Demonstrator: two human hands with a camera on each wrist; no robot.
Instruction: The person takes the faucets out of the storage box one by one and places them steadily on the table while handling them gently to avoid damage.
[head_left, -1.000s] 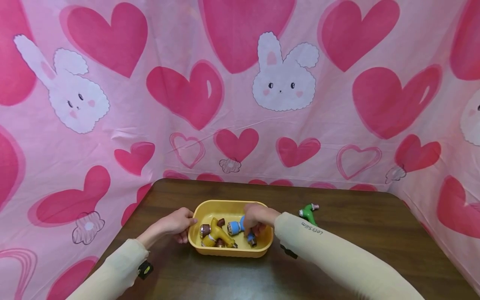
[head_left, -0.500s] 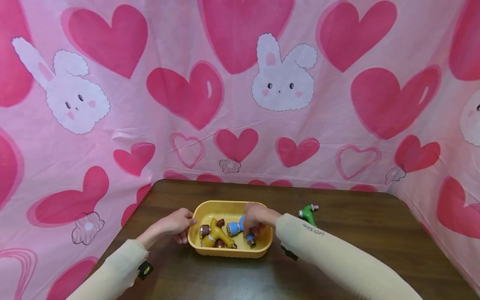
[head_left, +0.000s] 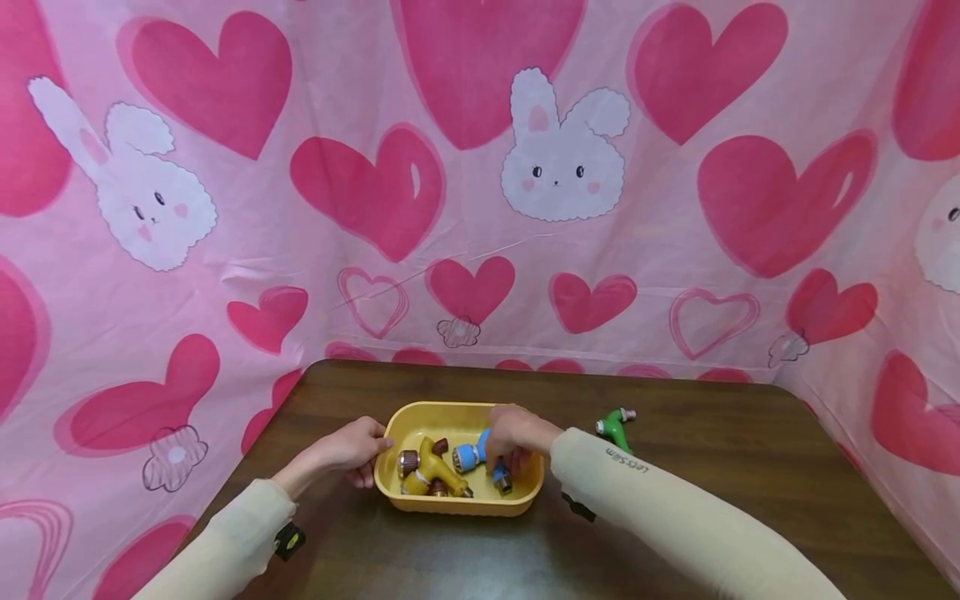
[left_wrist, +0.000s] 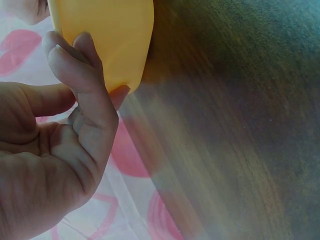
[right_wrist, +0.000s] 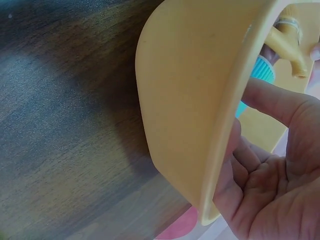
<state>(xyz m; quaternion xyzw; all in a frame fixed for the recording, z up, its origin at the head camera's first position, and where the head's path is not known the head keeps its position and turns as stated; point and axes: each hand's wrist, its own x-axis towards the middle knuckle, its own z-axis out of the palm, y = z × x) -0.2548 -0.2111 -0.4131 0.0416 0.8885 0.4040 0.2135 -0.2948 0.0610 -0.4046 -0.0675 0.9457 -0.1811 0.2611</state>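
A yellow plastic basin point(head_left: 420, 504) stands on the table. My left hand point(head_left: 353, 446) grips its left end, thumb at the rim and fingers outside; the left wrist view shows the fingers point(left_wrist: 95, 115) against the wall. My right hand point(head_left: 516, 435) reaches into the right side of the basin and grips a blue tap point(head_left: 469, 456), partly hidden under the fingers. In the right wrist view, the tap's ribbed blue-green part point(right_wrist: 263, 71) shows beyond the rim. Left of it lies a yellow tap point(head_left: 438, 467) with a brown ribbed end, brown pieces point(head_left: 440, 446) around it.
A green tap point(head_left: 617, 428) lies on the brown wooden table point(head_left: 697, 442) right of the basin, partly behind the right sleeve point(head_left: 675, 508). Pink cloth point(head_left: 465, 225) with hearts and rabbits hangs behind the table and along both sides.
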